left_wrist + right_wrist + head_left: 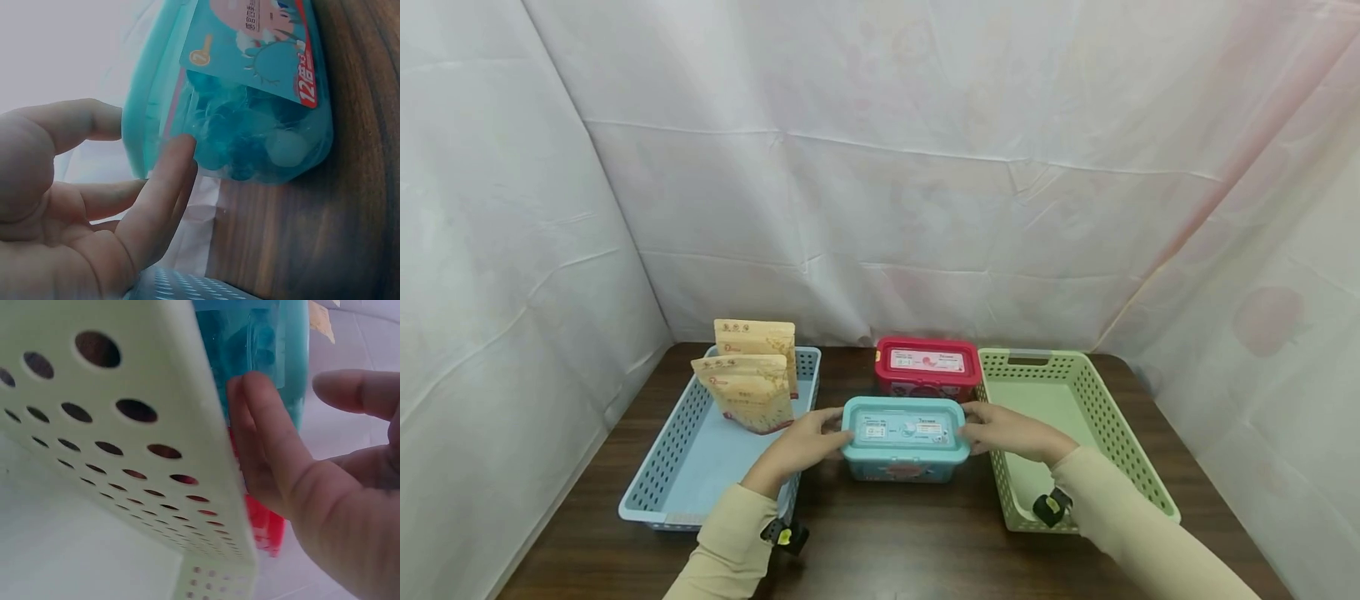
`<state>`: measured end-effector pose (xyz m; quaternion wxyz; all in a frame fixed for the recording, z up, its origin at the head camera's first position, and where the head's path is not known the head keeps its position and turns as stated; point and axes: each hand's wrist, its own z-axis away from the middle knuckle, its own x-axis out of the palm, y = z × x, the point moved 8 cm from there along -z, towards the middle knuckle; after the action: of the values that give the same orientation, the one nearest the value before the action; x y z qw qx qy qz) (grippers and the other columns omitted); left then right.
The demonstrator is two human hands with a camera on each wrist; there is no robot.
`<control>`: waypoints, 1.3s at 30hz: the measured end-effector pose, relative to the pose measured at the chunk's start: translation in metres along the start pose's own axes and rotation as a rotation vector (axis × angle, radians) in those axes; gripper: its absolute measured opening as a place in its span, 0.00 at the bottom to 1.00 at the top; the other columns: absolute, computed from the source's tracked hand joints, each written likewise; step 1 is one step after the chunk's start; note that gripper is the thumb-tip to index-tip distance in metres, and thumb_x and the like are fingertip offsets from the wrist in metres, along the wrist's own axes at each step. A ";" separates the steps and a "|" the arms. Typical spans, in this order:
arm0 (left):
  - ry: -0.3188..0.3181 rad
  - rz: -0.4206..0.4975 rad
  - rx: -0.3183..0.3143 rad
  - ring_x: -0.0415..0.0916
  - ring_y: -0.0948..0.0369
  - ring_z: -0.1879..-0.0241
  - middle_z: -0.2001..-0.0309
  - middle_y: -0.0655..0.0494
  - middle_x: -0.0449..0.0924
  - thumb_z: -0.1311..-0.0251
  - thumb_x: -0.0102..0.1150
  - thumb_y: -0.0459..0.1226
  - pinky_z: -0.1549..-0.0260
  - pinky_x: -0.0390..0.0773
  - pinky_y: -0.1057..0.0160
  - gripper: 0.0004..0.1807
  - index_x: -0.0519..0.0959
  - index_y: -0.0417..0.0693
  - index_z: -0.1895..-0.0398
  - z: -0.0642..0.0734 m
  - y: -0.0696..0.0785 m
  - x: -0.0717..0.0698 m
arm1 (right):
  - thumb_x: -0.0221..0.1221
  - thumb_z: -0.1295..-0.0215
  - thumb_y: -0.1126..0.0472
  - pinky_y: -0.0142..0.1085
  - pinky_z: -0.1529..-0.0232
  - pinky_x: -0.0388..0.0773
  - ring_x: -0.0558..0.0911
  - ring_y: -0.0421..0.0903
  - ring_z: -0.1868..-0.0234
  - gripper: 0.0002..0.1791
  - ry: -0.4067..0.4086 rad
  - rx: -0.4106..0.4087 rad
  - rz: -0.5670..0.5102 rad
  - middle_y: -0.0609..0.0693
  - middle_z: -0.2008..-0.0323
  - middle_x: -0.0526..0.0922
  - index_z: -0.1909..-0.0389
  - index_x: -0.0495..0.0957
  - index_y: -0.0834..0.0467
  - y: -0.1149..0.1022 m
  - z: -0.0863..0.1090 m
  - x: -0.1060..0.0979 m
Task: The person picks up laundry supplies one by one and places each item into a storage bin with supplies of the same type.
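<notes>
A teal lidded tub (906, 442) of see-through plastic stands on the dark wooden table between the two hands. In the left wrist view, rounded blue-green pieces show through the tub's side (237, 137). The left hand (808, 437) is at its left end; the thumb meets the lid's rim and nearly straight fingers (159, 194) lie along the side wall. At the opposite end is the right hand (1011, 429), its extended fingers (265, 412) against the tub's side while the thumb stands off the lid in the right wrist view. Neither hand curls round the tub.
On the left, a blue perforated basket (662, 450) carries two yellow pouches (752, 396) standing upright. A red lidded tub (928, 367) sits behind the teal one. To the right lies a green perforated basket (1108, 408), close to the right hand. White cloth (865, 183) hangs around the table.
</notes>
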<state>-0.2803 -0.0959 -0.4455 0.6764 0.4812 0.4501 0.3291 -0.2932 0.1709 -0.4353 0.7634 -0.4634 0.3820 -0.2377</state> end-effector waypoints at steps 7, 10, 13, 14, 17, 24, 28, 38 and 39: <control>-0.012 0.004 -0.030 0.84 0.50 0.57 0.49 0.39 0.81 0.28 0.54 0.36 0.51 0.81 0.47 0.32 0.59 0.22 0.30 0.001 -0.002 0.001 | 0.49 0.26 0.63 0.46 0.49 0.81 0.82 0.52 0.53 0.28 -0.065 0.025 -0.109 0.62 0.52 0.80 0.36 0.60 0.82 0.006 -0.005 0.002; -0.031 0.027 -0.029 0.84 0.49 0.56 0.48 0.38 0.79 0.27 0.52 0.35 0.51 0.81 0.46 0.31 0.58 0.21 0.30 0.000 -0.002 0.002 | 0.50 0.27 0.64 0.46 0.50 0.82 0.82 0.51 0.54 0.29 -0.063 0.034 -0.110 0.62 0.52 0.79 0.36 0.58 0.82 0.006 -0.006 0.002; -0.053 0.049 -0.022 0.83 0.48 0.54 0.46 0.35 0.77 0.26 0.50 0.34 0.53 0.81 0.46 0.31 0.56 0.19 0.30 -0.001 -0.001 0.004 | 0.50 0.28 0.65 0.47 0.50 0.82 0.82 0.52 0.54 0.30 -0.062 0.035 -0.119 0.64 0.51 0.78 0.35 0.56 0.82 0.006 -0.005 0.003; -0.059 0.056 -0.022 0.83 0.48 0.53 0.46 0.33 0.76 0.26 0.49 0.34 0.53 0.82 0.46 0.31 0.56 0.19 0.30 -0.001 0.000 0.004 | 0.49 0.28 0.65 0.47 0.50 0.82 0.82 0.53 0.54 0.30 -0.064 0.038 -0.126 0.64 0.50 0.77 0.34 0.55 0.82 0.006 -0.005 0.004; -0.067 0.066 -0.028 0.81 0.48 0.52 0.43 0.31 0.74 0.26 0.47 0.33 0.53 0.82 0.48 0.30 0.55 0.18 0.30 0.000 0.001 0.005 | 0.49 0.28 0.66 0.47 0.50 0.82 0.82 0.53 0.54 0.31 -0.072 0.045 -0.148 0.65 0.49 0.76 0.33 0.52 0.81 0.007 -0.005 0.005; -0.061 0.088 -0.031 0.80 0.48 0.51 0.41 0.29 0.71 0.26 0.43 0.30 0.55 0.83 0.50 0.28 0.56 0.18 0.30 -0.001 0.001 0.005 | 0.48 0.27 0.67 0.47 0.50 0.82 0.82 0.53 0.54 0.29 -0.081 0.042 -0.196 0.65 0.50 0.76 0.34 0.53 0.81 0.007 -0.005 0.008; -0.067 0.087 -0.030 0.80 0.49 0.52 0.42 0.31 0.72 0.26 0.43 0.30 0.55 0.83 0.51 0.27 0.56 0.18 0.31 -0.004 -0.002 0.004 | 0.48 0.28 0.67 0.47 0.49 0.82 0.82 0.52 0.54 0.29 -0.084 0.043 -0.209 0.66 0.50 0.76 0.34 0.53 0.82 0.007 -0.005 0.009; -0.065 0.096 0.008 0.80 0.49 0.51 0.40 0.30 0.70 0.24 0.44 0.31 0.54 0.83 0.50 0.27 0.57 0.21 0.30 -0.004 0.005 0.001 | 0.49 0.28 0.67 0.46 0.49 0.81 0.82 0.52 0.53 0.30 -0.069 0.010 -0.177 0.67 0.49 0.75 0.34 0.54 0.81 0.004 -0.005 0.002; -0.066 0.105 0.012 0.80 0.48 0.51 0.39 0.30 0.70 0.24 0.44 0.31 0.53 0.82 0.50 0.27 0.56 0.21 0.29 -0.005 0.006 0.000 | 0.49 0.28 0.66 0.46 0.49 0.81 0.82 0.52 0.53 0.29 -0.071 0.003 -0.179 0.66 0.49 0.75 0.34 0.54 0.81 0.004 -0.005 0.000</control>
<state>-0.2845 -0.0922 -0.4404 0.6696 0.5189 0.4038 0.3455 -0.2971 0.1697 -0.4402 0.7527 -0.5028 0.3116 -0.2890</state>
